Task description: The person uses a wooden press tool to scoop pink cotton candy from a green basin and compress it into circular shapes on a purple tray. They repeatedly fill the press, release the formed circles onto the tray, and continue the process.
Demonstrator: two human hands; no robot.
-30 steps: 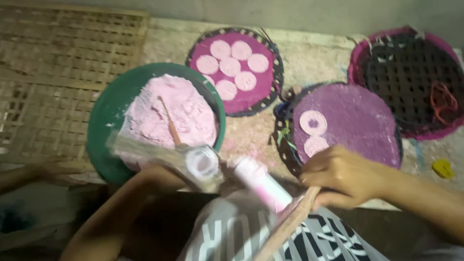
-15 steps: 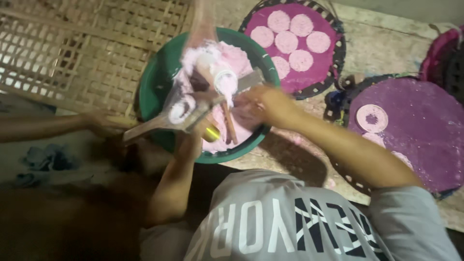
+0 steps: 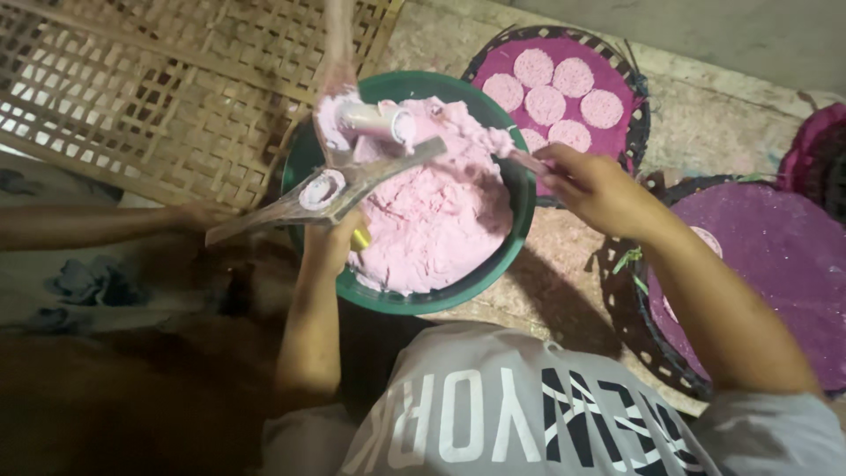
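A wide woven bamboo mat (image 3: 132,97) fills the upper left, lying on a pale speckled floor (image 3: 705,123), and beside it sits the green bowl (image 3: 520,189), heaped with soft pink dough (image 3: 441,211) that rises above the rim on the far side. To the right lies a round woven tray covered in purple cloth (image 3: 775,264), with a pale pink disc partly hidden behind the forearm; above the bowl a second purple-lined tray (image 3: 617,145) carries six flat pink discs (image 3: 546,104) set close together, none stacked. The edge of a third dark tray (image 3: 815,159) shows at the far right. The left hand (image 3: 330,242) reaches up from below at the bowl's near-left rim, its grip clamped around the handle of a metal press tool (image 3: 352,181) — a long flat bar with a round mould caked in pink dough, held over the bowl's left edge, a dough-smeared cylinder sitting just above it. The right hand (image 3: 595,185) hovers at the bowl's right rim, its grip pinched together on a thin flat stick (image 3: 529,161) whose tip touches the dough. At the left edge another person's forearm (image 3: 97,225) rests low beside the mat; their hand is too blurred to read — it lies near the tool's far end.
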